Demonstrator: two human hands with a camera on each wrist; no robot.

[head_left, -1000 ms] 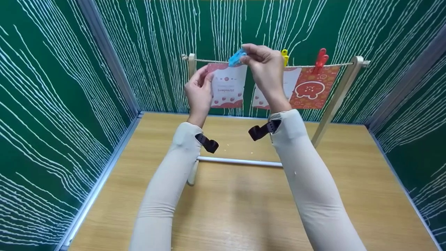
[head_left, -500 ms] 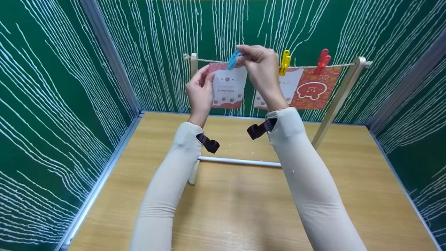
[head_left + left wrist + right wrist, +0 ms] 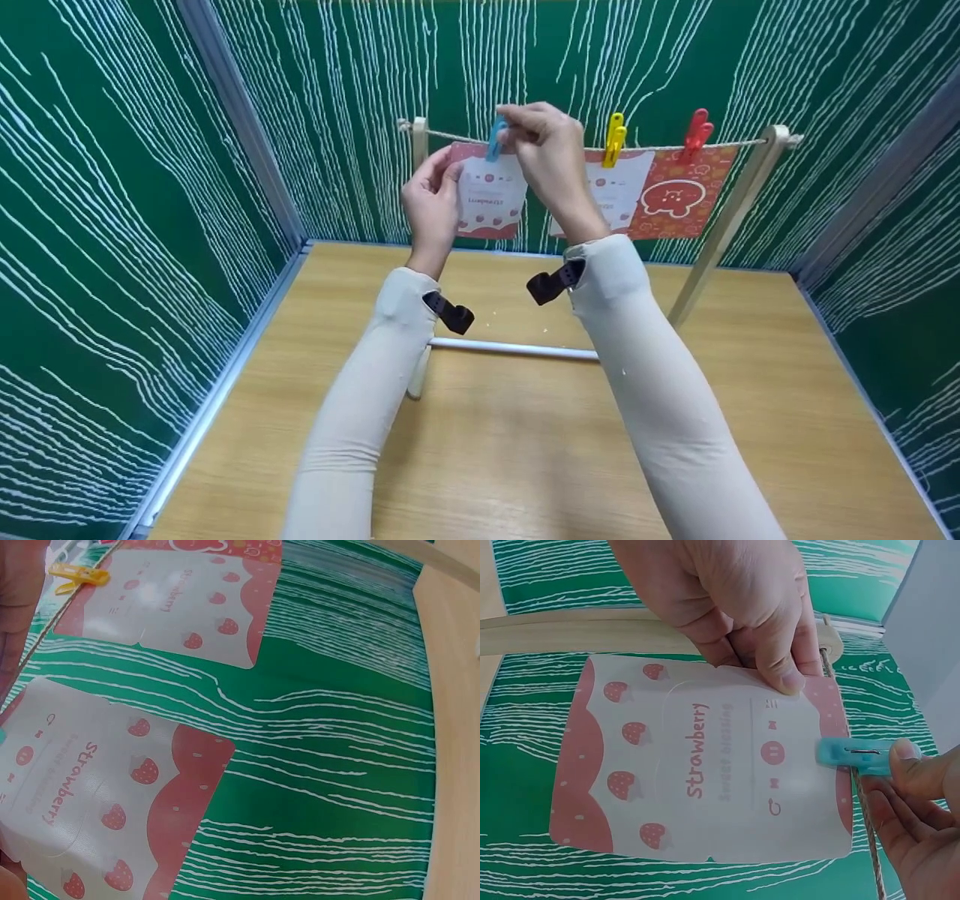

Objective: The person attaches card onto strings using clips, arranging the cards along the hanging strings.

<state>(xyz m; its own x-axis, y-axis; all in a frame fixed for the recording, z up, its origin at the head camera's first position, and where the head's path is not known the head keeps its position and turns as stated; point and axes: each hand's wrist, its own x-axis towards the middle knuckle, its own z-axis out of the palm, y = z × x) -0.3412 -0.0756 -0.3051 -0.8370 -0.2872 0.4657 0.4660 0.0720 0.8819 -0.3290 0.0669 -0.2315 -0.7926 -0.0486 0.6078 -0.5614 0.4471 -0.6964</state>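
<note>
Green panels with white wavy lines enclose a wooden counter (image 3: pixel 525 450) filling the lower frame.

Rack: pale wooden drying frame (image 3: pixel 720 225) standing on the counter, with a string (image 3: pixel 660 143) running roughly level between its two posts across the upper centre.

Strawberry card (image 3: pixel 491 191): pink and white, hanging below the string at upper centre, long axis vertical, printed side facing the person. In the right wrist view the card (image 3: pixel 705 765) appears turned sideways.

Blue clothespin (image 3: pixel 496 138): clipped over the card's top edge at the string, long axis near upright, slightly tilted, jaws pointing down.

Right hand (image 3: pixel 544 142): fingertips pinching the upper end of the blue clothespin.

Left hand (image 3: pixel 431 199): thumb and fingers pinching the card's left edge, just beside the left post.

Yellow clothespin (image 3: pixel 614 139) and red clothespin (image 3: pixel 696 135): on the string to the right, each over its own card, a second strawberry card (image 3: pixel 619 187) and an orange card (image 3: pixel 679 191).
</note>
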